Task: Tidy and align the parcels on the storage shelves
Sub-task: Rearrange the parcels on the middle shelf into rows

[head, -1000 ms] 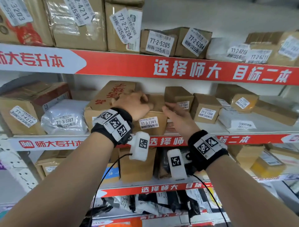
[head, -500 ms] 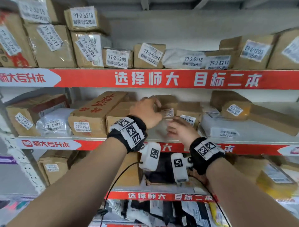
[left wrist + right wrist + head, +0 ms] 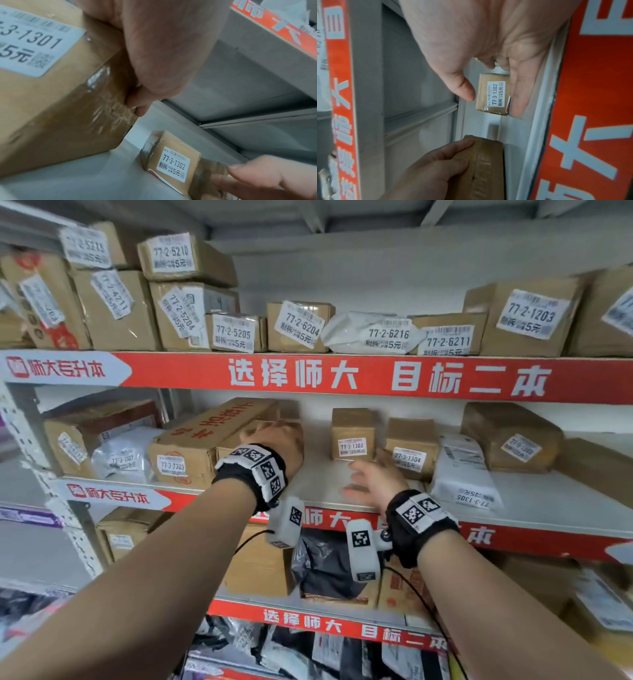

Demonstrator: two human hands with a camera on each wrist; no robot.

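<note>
Grey metal shelf point(image 3: 534, 501) bears cardboard parcels; left hand point(image 3: 274, 445) grips parcel 1301 point(image 3: 51, 83), right hand point(image 3: 373, 481) spread, empty.

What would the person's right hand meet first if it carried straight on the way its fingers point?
Most likely the small box labelled 77-3-1302: the open right hand points at it, thumb and fingers spread either side. How much gap remains is unclear.
</note>
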